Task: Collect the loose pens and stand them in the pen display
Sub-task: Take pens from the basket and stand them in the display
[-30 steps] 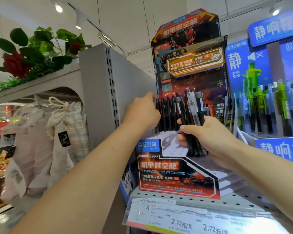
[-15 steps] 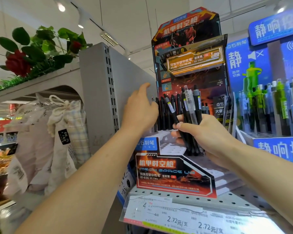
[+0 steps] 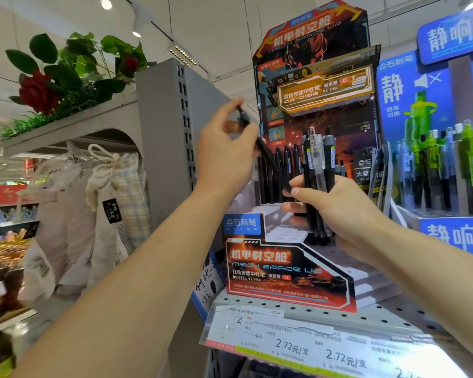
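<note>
A red and black cardboard pen display [image 3: 290, 266] stands on the shelf, with a row of black pens [image 3: 273, 173] upright in its back slots. My right hand [image 3: 336, 211] grips a bundle of several pens [image 3: 318, 173], mostly black with one clear, in front of the display. My left hand [image 3: 224, 151] pinches a single black pen [image 3: 268, 159] that slants from its fingertips down to the bundle at my right thumb. The white stepped slots [image 3: 284, 236] at the display's front hold nothing.
A blue display with green pens [image 3: 448, 165] stands right beside it. A grey shelf end panel [image 3: 164, 126] rises on the left, with cloth bags [image 3: 93, 214] hanging beyond it and artificial roses [image 3: 38, 91] on top. Price labels [image 3: 298, 347] line the perforated shelf edge.
My left hand left the row of standing pens, took one black pen from the bundle in my right hand and lifted it up and to the left.
</note>
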